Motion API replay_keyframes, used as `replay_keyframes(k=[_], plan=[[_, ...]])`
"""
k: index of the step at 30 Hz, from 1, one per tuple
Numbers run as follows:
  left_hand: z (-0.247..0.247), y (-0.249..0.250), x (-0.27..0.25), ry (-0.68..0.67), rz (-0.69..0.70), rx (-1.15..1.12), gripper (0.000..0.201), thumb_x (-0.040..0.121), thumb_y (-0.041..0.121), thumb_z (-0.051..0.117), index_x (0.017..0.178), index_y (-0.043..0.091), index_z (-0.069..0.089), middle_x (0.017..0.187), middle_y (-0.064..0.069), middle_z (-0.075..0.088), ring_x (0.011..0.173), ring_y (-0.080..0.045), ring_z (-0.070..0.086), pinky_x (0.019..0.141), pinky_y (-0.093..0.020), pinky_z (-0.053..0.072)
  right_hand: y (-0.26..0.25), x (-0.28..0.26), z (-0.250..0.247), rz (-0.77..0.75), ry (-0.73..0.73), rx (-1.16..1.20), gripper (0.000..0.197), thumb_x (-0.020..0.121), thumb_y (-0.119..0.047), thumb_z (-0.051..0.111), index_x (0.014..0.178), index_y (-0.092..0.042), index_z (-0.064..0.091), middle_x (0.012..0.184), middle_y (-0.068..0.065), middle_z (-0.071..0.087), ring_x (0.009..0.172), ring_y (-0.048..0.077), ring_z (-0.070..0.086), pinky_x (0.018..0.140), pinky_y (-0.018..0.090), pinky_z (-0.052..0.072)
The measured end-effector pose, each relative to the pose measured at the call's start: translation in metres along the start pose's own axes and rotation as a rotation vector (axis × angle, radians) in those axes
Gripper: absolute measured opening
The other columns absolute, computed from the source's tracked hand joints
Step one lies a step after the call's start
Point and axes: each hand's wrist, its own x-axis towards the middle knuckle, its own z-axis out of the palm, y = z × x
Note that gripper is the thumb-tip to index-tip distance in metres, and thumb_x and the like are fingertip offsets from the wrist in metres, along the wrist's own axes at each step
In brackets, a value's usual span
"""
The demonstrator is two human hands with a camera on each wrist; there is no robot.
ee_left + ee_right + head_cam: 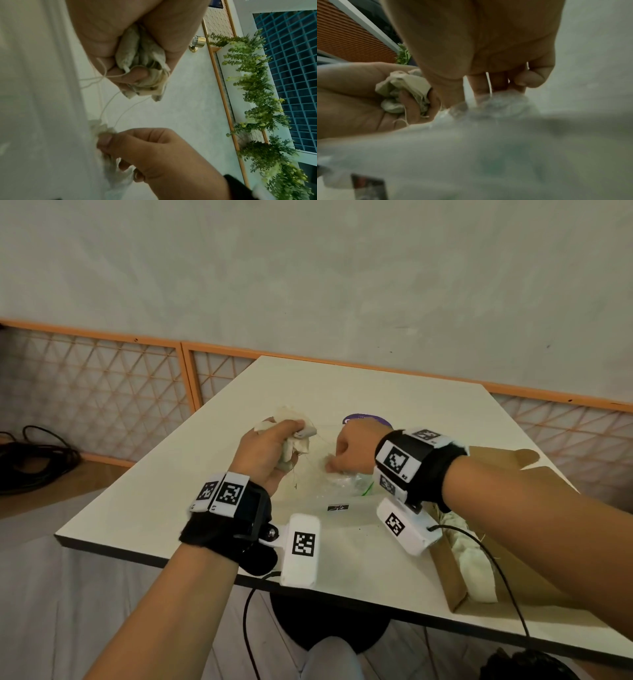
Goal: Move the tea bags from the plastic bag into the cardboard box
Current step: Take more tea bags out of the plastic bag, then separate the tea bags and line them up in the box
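My left hand (pixel 274 446) grips a crumpled bunch of pale tea bags (pixel 291 440) above the table; the bunch (pixel 145 67) fills the fist, with strings trailing toward my right hand (pixel 154 152). My right hand (pixel 349 450) pinches a tea bag (pixel 102 129) at the mouth of the clear plastic bag (pixel 346 484), which lies on the table; its fingers (pixel 530 79) curl onto the bag's plastic (pixel 505 108). The brown cardboard box (pixel 455 583) sits open at the table's right front, with pale tea bags (pixel 476 563) inside, partly hidden by my right forearm.
The white table (pixel 342 392) has a purple round object (pixel 363 419) behind my right hand and a small dark label (pixel 337 507) near the bag. An orange lattice fence (pixel 102 385) runs behind. Black cables (pixel 30 460) lie on the floor at left.
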Motion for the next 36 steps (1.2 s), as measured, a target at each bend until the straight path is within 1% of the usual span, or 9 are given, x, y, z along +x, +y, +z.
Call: replay_keyframes(k=[4, 9, 11, 15, 17, 20, 26, 28, 36], plan=[[-0.003, 0.001, 0.001, 0.017, 0.053, 0.058, 0.017, 0.086, 0.007, 0.06, 0.072, 0.015, 0.055, 0.051, 0.003, 0.056, 0.052, -0.013, 0.042, 0.049, -0.023, 0.03, 0.007, 0.0, -0.007, 0.013, 0.067, 0.324, 0.011, 0.082, -0.02, 0.066, 0.085, -0.013, 0.074, 0.075, -0.005, 0.065, 0.077, 0.012, 0.058, 0.056, 0.015, 0.041], [-0.001, -0.004, 0.006, 0.06, 0.119, 0.162, 0.009, 0.084, 0.004, 0.058, 0.078, 0.012, 0.06, 0.073, -0.008, 0.058, 0.063, -0.019, 0.051, 0.057, -0.026, 0.038, 0.013, -0.002, -0.027, 0.051, 0.223, 0.913, 0.009, 0.08, -0.014, 0.07, 0.072, -0.011, 0.07, 0.059, 0.002, 0.062, 0.057, 0.014, 0.055, 0.062, 0.022, 0.047], [0.006, -0.006, 0.005, 0.034, 0.129, 0.174, 0.003, 0.079, 0.014, 0.063, 0.079, 0.011, 0.063, 0.07, -0.007, 0.058, 0.062, -0.02, 0.051, 0.058, -0.027, 0.039, 0.01, -0.003, -0.027, 0.042, 0.236, 1.0, 0.01, 0.08, -0.011, 0.07, 0.071, -0.011, 0.069, 0.052, -0.001, 0.061, 0.047, 0.011, 0.054, 0.059, 0.022, 0.049], [0.021, -0.009, 0.003, -0.17, 0.124, 0.197, 0.044, 0.075, 0.047, 0.072, 0.097, 0.009, 0.07, 0.092, -0.012, 0.073, 0.089, -0.026, 0.07, 0.082, -0.038, 0.054, -0.001, -0.005, -0.023, 0.004, 0.191, 1.089, 0.01, 0.086, -0.004, 0.059, 0.088, 0.0, 0.068, 0.064, 0.005, 0.064, 0.055, 0.012, 0.062, 0.061, 0.024, 0.056], [0.024, -0.011, 0.003, -0.252, 0.15, 0.166, 0.041, 0.082, 0.037, 0.07, 0.108, 0.006, 0.068, 0.104, -0.014, 0.072, 0.098, -0.026, 0.069, 0.086, -0.039, 0.054, -0.002, -0.007, -0.024, 0.019, 0.134, 1.2, 0.017, 0.09, 0.0, 0.051, 0.099, 0.006, 0.064, 0.077, 0.01, 0.064, 0.067, 0.016, 0.064, 0.066, 0.024, 0.058], [0.021, -0.012, 0.005, -0.289, 0.088, 0.055, 0.031, 0.088, 0.015, 0.065, 0.114, -0.001, 0.063, 0.092, -0.009, 0.071, 0.08, -0.017, 0.068, 0.066, -0.027, 0.053, 0.003, -0.012, -0.028, -0.009, 0.046, 1.36, 0.021, 0.09, 0.005, 0.043, 0.092, 0.0, 0.064, 0.087, 0.016, 0.065, 0.077, 0.021, 0.067, 0.071, 0.025, 0.059], [0.025, -0.009, 0.008, -0.205, -0.08, -0.156, 0.006, 0.085, 0.005, 0.063, 0.086, 0.009, 0.067, 0.067, -0.001, 0.053, 0.059, -0.008, 0.049, 0.052, -0.016, 0.04, 0.011, -0.013, -0.026, 0.022, 0.234, 1.41, 0.017, 0.085, 0.01, 0.051, 0.084, -0.005, 0.06, 0.079, 0.011, 0.062, 0.074, 0.02, 0.065, 0.07, 0.025, 0.058], [0.024, -0.007, 0.01, -0.199, -0.112, -0.263, 0.014, 0.086, 0.003, 0.06, 0.077, 0.013, 0.064, 0.06, 0.001, 0.047, 0.051, -0.005, 0.046, 0.051, -0.014, 0.039, 0.019, -0.015, -0.026, 0.074, 0.312, 1.405, 0.018, 0.084, 0.009, 0.053, 0.083, -0.007, 0.06, 0.076, 0.01, 0.06, 0.07, 0.018, 0.062, 0.069, 0.026, 0.057], [0.056, -0.005, -0.016, -0.409, -0.141, -0.489, 0.017, 0.092, 0.003, 0.049, 0.085, 0.016, 0.057, 0.061, 0.005, 0.058, 0.052, -0.001, 0.056, 0.053, -0.012, 0.045, 0.096, -0.065, -0.025, 0.213, 0.325, 0.809, 0.012, 0.086, -0.009, 0.06, 0.095, -0.014, 0.065, 0.09, 0.003, 0.062, 0.085, 0.015, 0.057, 0.07, 0.025, 0.046]])
